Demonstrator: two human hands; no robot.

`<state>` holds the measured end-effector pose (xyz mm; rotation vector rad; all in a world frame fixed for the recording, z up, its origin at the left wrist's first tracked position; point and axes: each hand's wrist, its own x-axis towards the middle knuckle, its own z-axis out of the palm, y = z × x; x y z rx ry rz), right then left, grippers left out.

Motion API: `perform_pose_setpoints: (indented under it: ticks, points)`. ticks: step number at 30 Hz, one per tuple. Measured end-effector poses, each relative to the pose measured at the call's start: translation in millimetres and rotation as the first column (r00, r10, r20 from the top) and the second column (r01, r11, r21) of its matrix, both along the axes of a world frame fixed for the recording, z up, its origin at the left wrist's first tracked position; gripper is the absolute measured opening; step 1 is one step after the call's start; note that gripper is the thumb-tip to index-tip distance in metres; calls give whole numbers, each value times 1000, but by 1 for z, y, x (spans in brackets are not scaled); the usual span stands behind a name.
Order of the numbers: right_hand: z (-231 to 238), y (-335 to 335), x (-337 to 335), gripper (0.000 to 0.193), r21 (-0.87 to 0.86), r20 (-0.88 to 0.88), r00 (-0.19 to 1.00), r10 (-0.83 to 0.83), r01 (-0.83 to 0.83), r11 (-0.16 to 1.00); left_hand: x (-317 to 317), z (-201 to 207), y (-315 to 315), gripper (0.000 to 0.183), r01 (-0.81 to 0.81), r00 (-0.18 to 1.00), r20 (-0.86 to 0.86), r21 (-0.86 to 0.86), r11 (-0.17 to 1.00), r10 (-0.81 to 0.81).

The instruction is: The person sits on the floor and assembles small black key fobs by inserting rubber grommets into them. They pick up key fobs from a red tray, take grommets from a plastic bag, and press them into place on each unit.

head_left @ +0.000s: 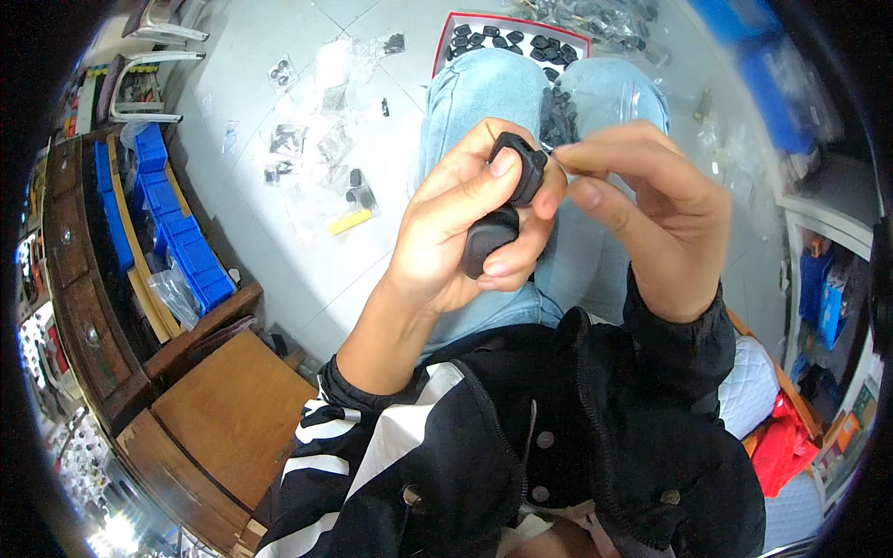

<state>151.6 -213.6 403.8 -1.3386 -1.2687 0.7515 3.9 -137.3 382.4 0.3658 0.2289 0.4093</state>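
Note:
My left hand is closed around two black plastic pieces. Thumb and forefinger grip a small angular shell with a notched edge, while the lower fingers curl round a smooth rounded black piece. At the shell's right edge, my right hand has thumb and forefinger pinched together; whatever lies between those fingertips is too small to make out. Loose black parts rest in my lap between my jeans-covered knees, seemingly with clear plastic around them.
Beyond my knees stands a shallow red-rimmed box holding several black shells. Clear plastic bags and a yellow piece lie on the tiled floor. Blue bins and wooden drawers are on the left; a shelf unit is on the right.

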Motion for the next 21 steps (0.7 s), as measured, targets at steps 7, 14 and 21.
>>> perform_pose_setpoints:
  ticks: [7,14,21]
  points:
    - [-1,3,-9,29,8,73,997,-26,26,1000,2,3,-6,27,-13,993,-114,67,998,21]
    - [3,-1,-19,33,-16,153,983,-100,104,995,2,-1,-9,30,64,998,-14,-11,998,-64]
    - [10,0,-23,36,-31,218,968,-123,133,991,0,-6,-6,31,229,956,219,-129,965,-198]
